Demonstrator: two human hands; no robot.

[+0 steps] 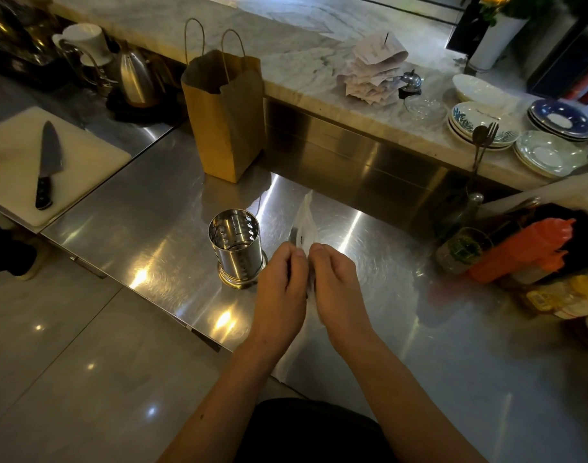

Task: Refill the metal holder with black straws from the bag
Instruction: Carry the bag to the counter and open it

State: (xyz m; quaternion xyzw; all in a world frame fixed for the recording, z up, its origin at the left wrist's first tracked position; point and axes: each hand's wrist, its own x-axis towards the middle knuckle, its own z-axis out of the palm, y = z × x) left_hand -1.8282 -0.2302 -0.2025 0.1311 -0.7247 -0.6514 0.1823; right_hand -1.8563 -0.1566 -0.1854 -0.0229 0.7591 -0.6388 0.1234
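Left hand sits centre frame, fingers curled, pinching the left edge of a thin plastic bag. Right hand is just beside it, fingertips curled onto the bag's right edge. The knuckles of the two hands nearly touch.

The bag runs between them. Its top end sticks up past the fingertips and its lower end lies flat on the steel tabletop under the wrists. A dark sliver shows at the bag's left edge, above the left fingertips. Can't tell if it's a straw.

Rest, left to right:
- White cutting board at the left edge, with a knife lying on it, blade pointing up-frame.
- Metal kettle upper left, behind the board.
- Brown paper bag upper centre, upright, top open, handles up, at the front of the marble tabletop.
- Metal holder upright on the steel, below the paper bag and just left of the left hand, a small gap between them. Perforated wall, mouth facing up.
- Upper right on the marble: receipts on a spike, a small bell just right of them, then stacked plates.
- Orange squeeze bottle tilted at the right edge, among other containers.
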